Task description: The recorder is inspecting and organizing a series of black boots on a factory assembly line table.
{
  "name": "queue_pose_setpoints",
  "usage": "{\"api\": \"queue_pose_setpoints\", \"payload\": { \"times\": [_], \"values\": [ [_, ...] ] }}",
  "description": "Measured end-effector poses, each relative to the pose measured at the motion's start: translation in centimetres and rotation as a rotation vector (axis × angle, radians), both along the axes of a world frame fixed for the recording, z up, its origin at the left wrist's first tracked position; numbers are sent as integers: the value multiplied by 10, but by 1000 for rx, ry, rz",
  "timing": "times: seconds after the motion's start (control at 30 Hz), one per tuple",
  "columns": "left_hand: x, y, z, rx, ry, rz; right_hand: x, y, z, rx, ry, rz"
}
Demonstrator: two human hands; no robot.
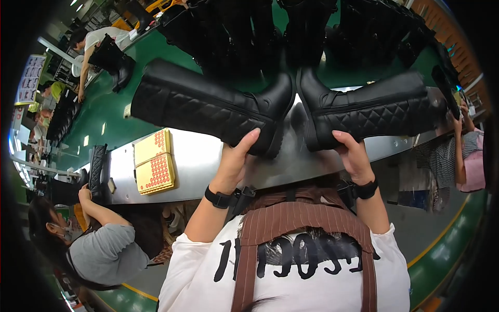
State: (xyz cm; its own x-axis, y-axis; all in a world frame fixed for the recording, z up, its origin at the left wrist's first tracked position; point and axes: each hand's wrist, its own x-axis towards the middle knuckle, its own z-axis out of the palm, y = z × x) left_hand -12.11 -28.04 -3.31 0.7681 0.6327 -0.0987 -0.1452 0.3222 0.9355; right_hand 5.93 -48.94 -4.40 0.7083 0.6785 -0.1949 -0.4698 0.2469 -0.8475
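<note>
In each hand I hold one tall black boot with a quilted shaft, lying on its side above the metal table edge (291, 165). My left hand (235, 158) grips the left boot (208, 104) near its heel, thumb on the near side, fingers hidden behind it. The shaft of that boot points to the left. My right hand (353, 156) has the right boot (364, 106) the same way, with its shaft pointing right. The two toes come close together in the middle. Black straps sit round both my wrists.
A stack of yellow cards with red round stickers (154, 162), held by a band, lies on the metal strip to the left. Many black boots (223, 31) stand across the green belt (112, 140). Co-workers are at the left, the far left and the right, some handling boots.
</note>
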Motion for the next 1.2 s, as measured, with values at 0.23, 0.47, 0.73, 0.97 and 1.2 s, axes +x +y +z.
{"api": "queue_pose_setpoints", "payload": {
  "times": [0.23,0.47,0.73,0.97,1.2],
  "values": [
    [17,-17,11,-248,-291,-6,-20,25,-3,210,-68,14],
    [20,-30,3,206,21,-40,-35,36,12,16,-567,122],
    [45,-40,-10,550,-64,246,5,43,1,110,-461,-32],
    [55,-18,10,973,-135,160,24,42,-29,371,274,187],
    [46,-26,10,94,-276,-203,27,-40,-78,373,416,154]
  ]
}}
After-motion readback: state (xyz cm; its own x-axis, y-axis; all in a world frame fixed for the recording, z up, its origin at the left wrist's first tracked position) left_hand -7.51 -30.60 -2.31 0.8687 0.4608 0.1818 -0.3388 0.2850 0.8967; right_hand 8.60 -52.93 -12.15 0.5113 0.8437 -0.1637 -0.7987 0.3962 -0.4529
